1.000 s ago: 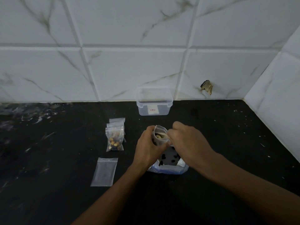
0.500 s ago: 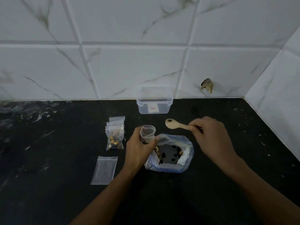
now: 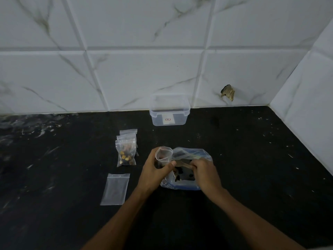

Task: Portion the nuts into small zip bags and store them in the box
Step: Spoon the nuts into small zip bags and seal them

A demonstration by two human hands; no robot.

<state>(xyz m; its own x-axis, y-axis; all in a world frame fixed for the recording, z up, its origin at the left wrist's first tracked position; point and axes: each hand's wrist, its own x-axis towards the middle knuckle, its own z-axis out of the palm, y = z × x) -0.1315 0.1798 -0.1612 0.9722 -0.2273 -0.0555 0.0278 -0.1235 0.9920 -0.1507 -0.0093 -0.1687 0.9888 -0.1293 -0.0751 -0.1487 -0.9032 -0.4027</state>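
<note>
Left hand (image 3: 153,170) grip: clamped round small clear floppy zip bag (image 3: 163,156), mouth up | Right hand (image 3: 205,171) grip: pinching wooden spoon (image 3: 182,164) inside blue nut bag (image 3: 189,184) | Handling: thin, slippery; hold below rim.

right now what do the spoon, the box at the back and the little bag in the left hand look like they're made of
Spoon: pale tan and matte, likely wood; only part shows, dipped into the big nut bag.
Box: see-through, faintly frosted walls with a moulded rim, so probably rigid plastic.
Small zip bag in the left hand: thin clear film that bends where it is gripped, apparently soft plastic.
</note>
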